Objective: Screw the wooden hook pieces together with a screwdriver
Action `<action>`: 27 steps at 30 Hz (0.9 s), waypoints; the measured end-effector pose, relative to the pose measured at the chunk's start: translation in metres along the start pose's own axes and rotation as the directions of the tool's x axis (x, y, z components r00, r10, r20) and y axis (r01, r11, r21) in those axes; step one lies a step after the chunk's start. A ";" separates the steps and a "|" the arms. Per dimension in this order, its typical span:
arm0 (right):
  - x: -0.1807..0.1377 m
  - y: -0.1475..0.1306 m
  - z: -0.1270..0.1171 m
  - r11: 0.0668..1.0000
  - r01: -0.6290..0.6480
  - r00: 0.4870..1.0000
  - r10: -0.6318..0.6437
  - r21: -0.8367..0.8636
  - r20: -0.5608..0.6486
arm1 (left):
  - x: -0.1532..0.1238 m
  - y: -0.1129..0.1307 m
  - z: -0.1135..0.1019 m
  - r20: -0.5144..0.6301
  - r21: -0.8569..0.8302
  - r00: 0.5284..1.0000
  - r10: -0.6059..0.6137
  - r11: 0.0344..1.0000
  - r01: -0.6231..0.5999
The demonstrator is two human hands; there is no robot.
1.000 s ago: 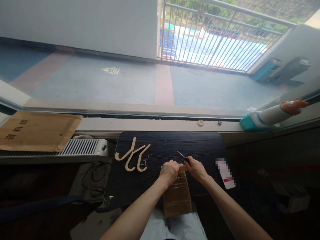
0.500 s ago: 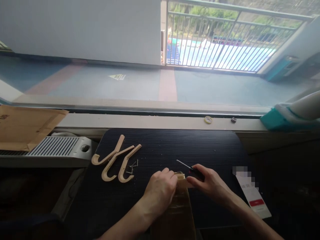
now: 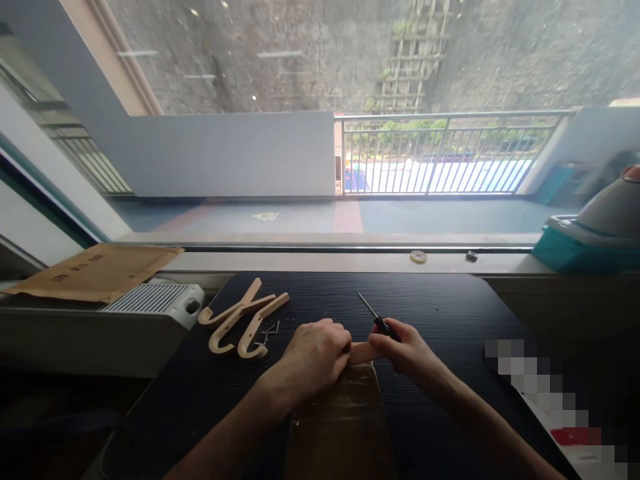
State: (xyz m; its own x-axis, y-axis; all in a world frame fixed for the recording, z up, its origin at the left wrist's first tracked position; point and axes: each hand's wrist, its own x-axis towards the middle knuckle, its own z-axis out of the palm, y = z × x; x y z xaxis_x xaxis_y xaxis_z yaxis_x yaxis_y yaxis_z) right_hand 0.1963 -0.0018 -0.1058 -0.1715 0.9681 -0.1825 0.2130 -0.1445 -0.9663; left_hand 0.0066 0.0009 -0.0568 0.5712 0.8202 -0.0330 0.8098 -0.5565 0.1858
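Observation:
My left hand [image 3: 316,353] is closed, its fingers curled over the left end of a flat pale wooden piece [image 3: 362,353]. That piece lies across the top edge of a brown cardboard box [image 3: 340,420] wrapped in clear tape. My right hand [image 3: 407,345] grips a screwdriver [image 3: 383,325] with a dark handle, its metal shaft pointing up and left. The same hand's fingers touch the right end of the wooden piece. To the left, several wooden hooks [image 3: 253,337] lie together, two of them crossed. Beside them is a small group of screws [image 3: 270,331].
The dark table [image 3: 330,293] stands against a window sill [image 3: 310,262] holding a tape roll [image 3: 419,257], a small dark object [image 3: 472,256] and a teal container [image 3: 560,250]. A brown envelope [image 3: 115,267] lies on the radiator [image 3: 150,300] at left. A partly blurred-out white card [image 3: 585,453] is at right.
The view has tilted up. The wooden piece now shows lying crosswise between both hands over the box's top edge. My right hand, with the screwdriver, is closer to my left.

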 end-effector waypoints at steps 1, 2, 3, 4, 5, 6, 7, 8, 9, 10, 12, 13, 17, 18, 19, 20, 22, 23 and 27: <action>0.001 0.001 0.000 1.000 0.013 1.000 -0.012 0.015 -0.003 | 0.000 0.002 -0.002 -0.002 0.006 1.000 -0.014 1.000 0.014; 0.001 0.001 0.001 0.999 0.021 1.000 -0.021 0.032 -0.012 | -0.001 0.004 -0.004 -0.001 0.010 1.000 -0.026 1.000 0.026; 0.000 -0.001 0.001 0.998 0.027 0.999 -0.026 0.049 -0.022 | -0.001 0.006 -0.006 0.001 0.013 0.999 -0.039 0.999 0.039; 0.000 -0.002 0.002 0.997 0.032 0.999 -0.030 0.066 -0.027 | 0.000 0.007 -0.008 0.007 0.015 0.999 -0.046 0.999 0.046; -0.001 -0.004 0.002 0.996 0.036 0.999 -0.033 0.083 -0.029 | 0.000 0.008 -0.009 0.020 0.013 0.999 -0.050 0.999 0.049; -0.003 -0.005 0.003 0.995 0.041 0.999 -0.038 0.096 -0.029 | 0.001 0.008 -0.010 0.036 0.007 0.998 -0.051 0.999 0.051; -0.004 -0.006 0.003 0.993 0.046 0.999 -0.043 0.106 -0.029 | 0.002 0.008 -0.011 0.047 0.005 0.998 -0.048 0.999 0.048; -0.005 -0.006 0.004 0.993 0.048 0.998 -0.045 0.110 -0.033 | 0.003 0.007 -0.012 0.053 0.006 0.998 -0.042 0.999 0.042; -0.006 -0.005 0.004 0.993 0.048 0.998 -0.044 0.111 -0.038 | 0.003 0.007 -0.012 0.053 0.008 0.998 -0.033 0.999 0.032; -0.007 -0.004 0.005 0.993 0.045 0.998 -0.040 0.111 -0.043 | 0.003 0.006 -0.012 0.048 0.011 0.999 -0.021 1.000 0.020; -0.009 0.001 0.007 0.994 0.022 0.999 -0.017 0.107 -0.047 | 0.003 0.005 -0.011 0.029 0.009 1.000 0.008 1.000 -0.008; -0.010 0.003 0.008 0.994 0.002 0.999 0.003 0.107 -0.044 | 0.002 0.005 -0.011 0.023 0.003 0.999 0.023 1.000 -0.023; -0.013 0.005 0.009 0.989 -0.066 0.998 0.065 0.134 0.012 | 0.001 0.002 -0.012 0.035 -0.072 0.998 0.060 0.996 -0.058; -0.013 0.003 0.009 0.986 -0.068 0.997 0.064 0.150 0.032 | 0.002 0.000 -0.013 0.042 -0.102 0.997 0.064 0.993 -0.059; -0.012 0.000 0.008 0.983 -0.067 0.997 0.060 0.168 0.050 | 0.003 -0.002 -0.015 0.051 -0.133 0.997 0.065 0.989 -0.058; -0.010 -0.003 0.007 0.980 -0.068 0.996 0.057 0.188 0.063 | 0.006 -0.004 -0.017 0.061 -0.163 0.996 0.065 0.985 -0.055; -0.004 -0.011 0.005 0.971 -0.081 0.994 0.064 0.226 0.083 | 0.011 -0.008 -0.023 0.081 -0.217 0.995 0.056 0.975 -0.037; 0.000 -0.015 0.004 0.966 -0.085 0.994 0.066 0.243 0.086 | 0.014 -0.010 -0.027 0.089 -0.238 0.995 0.043 0.971 -0.020; 0.013 -0.029 -0.001 0.950 -0.076 0.994 0.049 0.302 0.096 | 0.021 -0.014 -0.044 0.110 -0.297 0.994 -0.015 0.954 0.047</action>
State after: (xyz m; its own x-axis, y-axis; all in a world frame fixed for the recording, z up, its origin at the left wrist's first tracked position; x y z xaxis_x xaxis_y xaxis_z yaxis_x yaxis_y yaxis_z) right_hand 0.1892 0.0150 -0.0796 -0.2526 0.9356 -0.2465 -0.0751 -0.2729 -0.9591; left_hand 0.0011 0.0319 -0.0171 0.5702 0.8090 -0.1432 0.7595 -0.4525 0.4674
